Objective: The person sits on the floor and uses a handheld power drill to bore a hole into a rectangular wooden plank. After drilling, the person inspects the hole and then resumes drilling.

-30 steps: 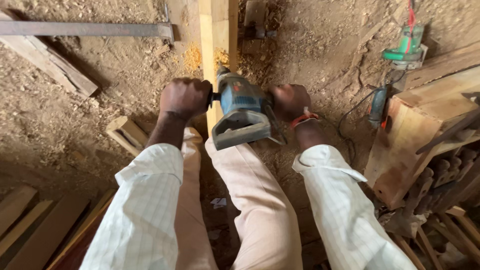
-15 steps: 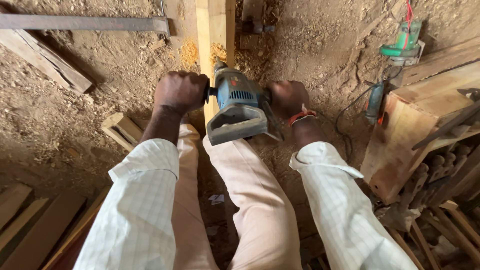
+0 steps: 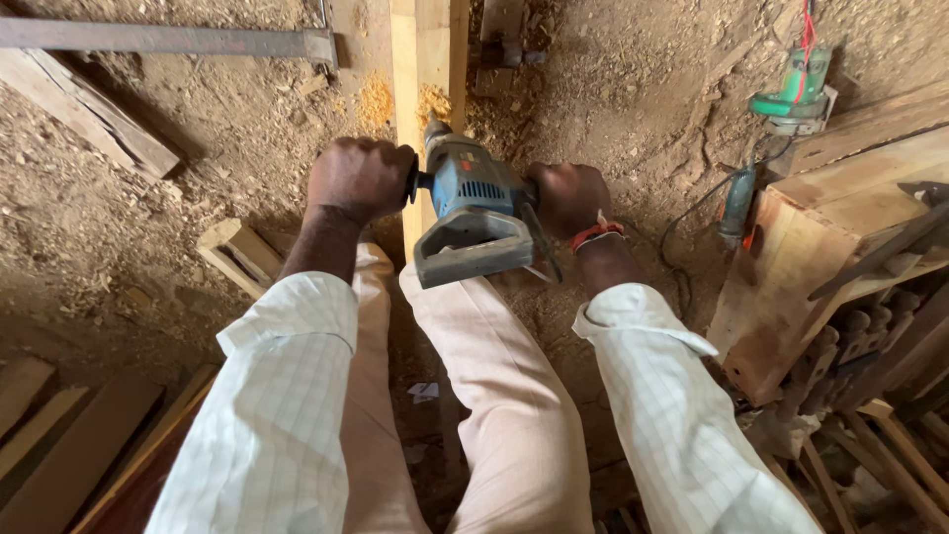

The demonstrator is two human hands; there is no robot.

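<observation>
A blue power drill [image 3: 473, 203] with a grey rear handle points down into a long pale wooden plank [image 3: 427, 49] that runs away from me across the dirt floor. My left hand [image 3: 360, 178] is closed around the drill's black side handle. On the other side, my right hand [image 3: 568, 198], with a red band at the wrist, grips the drill body. Orange sawdust [image 3: 376, 99] lies heaped beside the plank at the drill's tip. My legs in light trousers straddle the plank.
A metal bar [image 3: 168, 40] lies at upper left over a weathered board [image 3: 94, 114]. A small wooden block [image 3: 237, 255] sits left of my leg. A green power tool [image 3: 796, 89] and cable lie upper right, beside a wooden box [image 3: 791, 287]. Planks [image 3: 59, 435] lie lower left.
The drill and both hands have shifted slightly upward in view and stayed on the plank; both grips are unchanged.
</observation>
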